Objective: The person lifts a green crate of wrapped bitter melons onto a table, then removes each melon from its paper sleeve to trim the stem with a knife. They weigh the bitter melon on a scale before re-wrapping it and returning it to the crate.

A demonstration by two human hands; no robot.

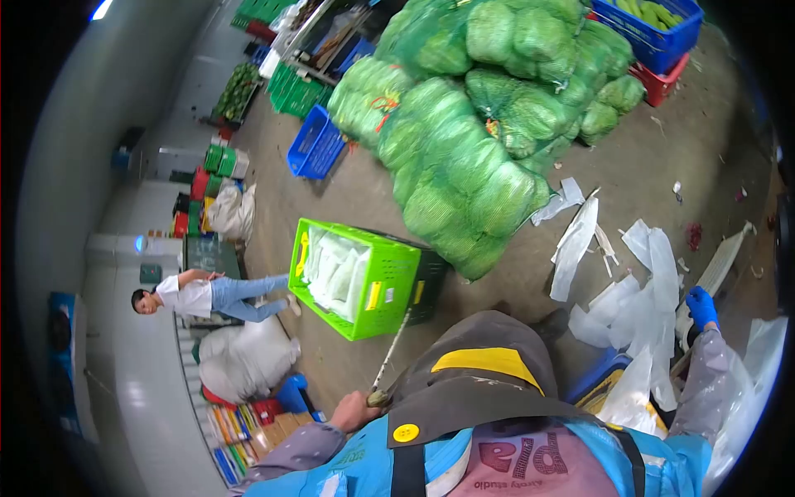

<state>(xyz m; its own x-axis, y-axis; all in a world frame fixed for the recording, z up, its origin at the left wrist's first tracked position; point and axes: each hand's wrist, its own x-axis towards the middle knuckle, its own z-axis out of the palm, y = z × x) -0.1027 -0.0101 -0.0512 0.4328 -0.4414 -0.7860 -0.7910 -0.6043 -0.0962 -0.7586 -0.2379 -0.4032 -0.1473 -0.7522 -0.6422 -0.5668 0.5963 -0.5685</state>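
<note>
My bare left hand (354, 412) is closed around the knotted end of a light speckled rope (392, 352). The rope runs up to a bright green plastic crate (389, 290), which stands against a darker crate (431, 286). White plastic packing (335, 277) fills the green crate. Out on the right, my right hand (701, 306) wears a blue glove, and its fingers are curled. Whatever it may grip is hidden. Crumpled white sheets (658, 311) lie near it, beside a long pale strip (720, 265).
Green net sacks of cabbages (464, 174) are heaped ahead. A blue crate (315, 142) stands left of them; another blue crate (654, 41) with green produce sits atop a red crate (662, 80). A person (195, 294) stands at left, near white sacks (248, 356). Scraps litter the floor.
</note>
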